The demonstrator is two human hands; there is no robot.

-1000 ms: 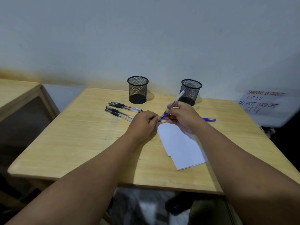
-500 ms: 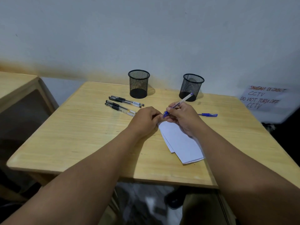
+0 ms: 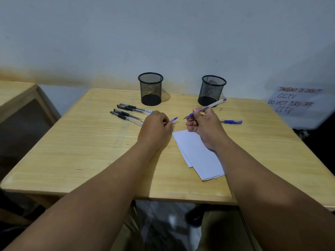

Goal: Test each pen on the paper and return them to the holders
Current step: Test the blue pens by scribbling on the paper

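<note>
My right hand grips a blue pen, uncapped, its bare tip pointing left above the table. My left hand pinches the pen's blue cap, a short gap away from the tip. White folded paper lies under and in front of my right wrist. Several black pens lie in a row left of my left hand. Another blue pen lies to the right. Two black mesh holders stand at the back, the left holder and the right holder, with no pens showing in them.
The wooden table has bare surface on its left half. A second table stands to the left. A handwritten CCTV note hangs at the right. A white wall rises right behind the holders.
My hands have come apart: the left one has pulled the cap off the blue pen, and the right one has shifted slightly right with the pen.
</note>
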